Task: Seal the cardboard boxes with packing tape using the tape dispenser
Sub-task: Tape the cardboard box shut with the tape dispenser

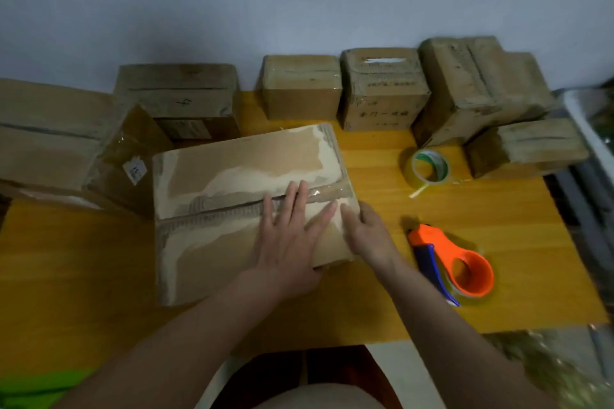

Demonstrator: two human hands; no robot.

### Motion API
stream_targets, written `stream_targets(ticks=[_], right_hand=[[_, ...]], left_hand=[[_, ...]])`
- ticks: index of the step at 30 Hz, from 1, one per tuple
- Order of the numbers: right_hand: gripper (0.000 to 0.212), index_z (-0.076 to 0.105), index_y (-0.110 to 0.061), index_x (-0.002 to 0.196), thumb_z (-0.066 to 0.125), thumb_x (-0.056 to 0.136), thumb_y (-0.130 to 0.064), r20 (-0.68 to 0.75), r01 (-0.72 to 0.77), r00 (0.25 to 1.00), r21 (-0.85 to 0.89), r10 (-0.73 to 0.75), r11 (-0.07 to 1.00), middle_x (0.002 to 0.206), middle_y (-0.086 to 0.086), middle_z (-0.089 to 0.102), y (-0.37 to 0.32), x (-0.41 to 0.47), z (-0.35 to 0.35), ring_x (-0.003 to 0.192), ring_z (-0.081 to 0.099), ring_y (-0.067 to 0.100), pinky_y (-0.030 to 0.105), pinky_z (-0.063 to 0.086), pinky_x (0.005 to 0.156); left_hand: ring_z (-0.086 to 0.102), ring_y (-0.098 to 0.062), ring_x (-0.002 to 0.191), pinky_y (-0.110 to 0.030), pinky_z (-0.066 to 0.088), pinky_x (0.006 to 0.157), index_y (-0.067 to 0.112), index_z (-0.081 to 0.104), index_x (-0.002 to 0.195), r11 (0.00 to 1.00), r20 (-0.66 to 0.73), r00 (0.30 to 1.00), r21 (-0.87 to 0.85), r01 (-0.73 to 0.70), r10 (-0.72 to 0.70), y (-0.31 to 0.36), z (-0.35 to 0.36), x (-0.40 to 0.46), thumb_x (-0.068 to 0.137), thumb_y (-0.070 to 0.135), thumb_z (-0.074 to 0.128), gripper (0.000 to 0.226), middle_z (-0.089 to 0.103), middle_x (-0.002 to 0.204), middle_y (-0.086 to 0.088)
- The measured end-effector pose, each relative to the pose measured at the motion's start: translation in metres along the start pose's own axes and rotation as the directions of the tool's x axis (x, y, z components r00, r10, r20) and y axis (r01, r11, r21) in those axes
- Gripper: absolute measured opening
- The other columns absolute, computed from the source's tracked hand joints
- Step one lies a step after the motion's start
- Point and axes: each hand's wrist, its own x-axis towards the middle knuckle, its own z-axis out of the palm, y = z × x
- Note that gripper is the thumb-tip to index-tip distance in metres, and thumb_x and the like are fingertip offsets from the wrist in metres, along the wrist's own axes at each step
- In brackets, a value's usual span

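Head camera looks steeply down, close over table [498,209].

2 bare forearms [206,325], no sleeves visible.
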Motion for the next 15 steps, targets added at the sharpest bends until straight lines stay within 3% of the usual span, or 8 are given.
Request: stream_targets(ticks=[2,5,8,10,11,13,15], right_hand=[[0.039,0.050,-0.012,0.132,0.049,0.098,-0.031,-0.115,-0.007,0.993,0.049,0.012,0.999,0.123,0.005,0.061,0.016,-0.015,-0.001,0.110,0.057,0.020,0.039,0.047,0.096],[0.061,0.035,-0.007,0.144,0.055,0.094,-0.037,-0.252,-0.098,0.957,0.176,0.141,0.979,0.138,0.009,0.046,0.026,-0.028,-0.004,0.126,0.046,0.021,0.037,0.039,0.106],[0.081,0.024,-0.006,0.148,0.061,0.088,-0.046,-0.334,-0.150,0.911,0.274,0.240,0.950,0.151,0.013,0.028,0.037,-0.035,0.002,0.140,0.029,0.027,0.047,0.028,0.113],[0.100,0.017,-0.010,0.150,0.066,0.077,-0.059,-0.302,-0.150,0.914,0.366,0.270,0.918,0.154,0.010,0.023,0.039,-0.043,0.015,0.142,0.025,0.027,0.050,0.030,0.112],[0.108,0.015,-0.013,0.151,0.067,0.071,-0.064,-0.266,-0.160,0.919,0.420,0.290,0.893,0.154,0.009,0.023,0.037,-0.048,0.021,0.141,0.026,0.026,0.051,0.033,0.111],[0.099,0.014,-0.015,0.150,0.068,0.078,-0.054,-0.210,-0.181,0.923,0.500,0.321,0.847,0.149,0.008,0.030,0.035,-0.050,0.030,0.136,0.036,0.026,0.050,0.039,0.107],[0.073,0.020,-0.015,0.147,0.061,0.091,-0.036,-0.148,-0.183,0.939,0.552,0.312,0.813,0.137,0.006,0.044,0.031,-0.049,0.037,0.124,0.047,0.025,0.050,0.047,0.100]], left_hand=[[-0.034,-0.034,0.140,-0.063,-0.009,0.112,0.031,-0.025,0.147,0.998,0.023,0.998,-0.028,0.055,-0.054,0.010,-0.001,0.006,0.077,0.073,0.052,0.113,-0.034,0.153,-0.017],[-0.030,-0.031,0.143,-0.059,-0.012,0.115,0.027,-0.024,0.148,0.989,0.075,0.996,-0.138,0.047,-0.036,0.013,-0.010,0.012,0.067,0.089,0.045,0.123,-0.031,0.155,-0.012],[-0.007,-0.025,0.149,-0.051,0.000,0.120,0.031,-0.002,0.153,0.962,-0.050,0.996,-0.266,0.063,-0.080,-0.021,-0.030,0.020,0.080,0.082,0.032,0.095,-0.006,0.163,-0.002],[0.000,-0.027,0.149,-0.051,0.007,0.120,0.029,0.007,0.154,0.942,-0.095,0.971,-0.282,0.184,-0.218,-0.059,-0.036,0.030,0.087,0.072,0.034,0.084,0.001,0.163,-0.003],[-0.003,-0.027,0.149,-0.051,0.006,0.120,0.028,0.006,0.154,0.927,-0.055,0.957,-0.268,0.261,-0.285,-0.079,-0.038,0.034,0.089,0.070,0.035,0.083,-0.002,0.163,-0.003],[-0.012,-0.027,0.148,-0.053,-0.002,0.119,0.031,-0.001,0.155,0.910,0.067,0.928,-0.179,0.373,-0.367,-0.113,-0.038,0.038,0.089,0.072,0.034,0.085,-0.012,0.162,-0.004],[-0.011,-0.028,0.149,-0.054,-0.006,0.118,0.032,-0.005,0.154,0.909,0.112,0.916,-0.125,0.397,-0.385,-0.133,-0.037,0.037,0.087,0.076,0.030,0.088,-0.011,0.162,-0.006]])
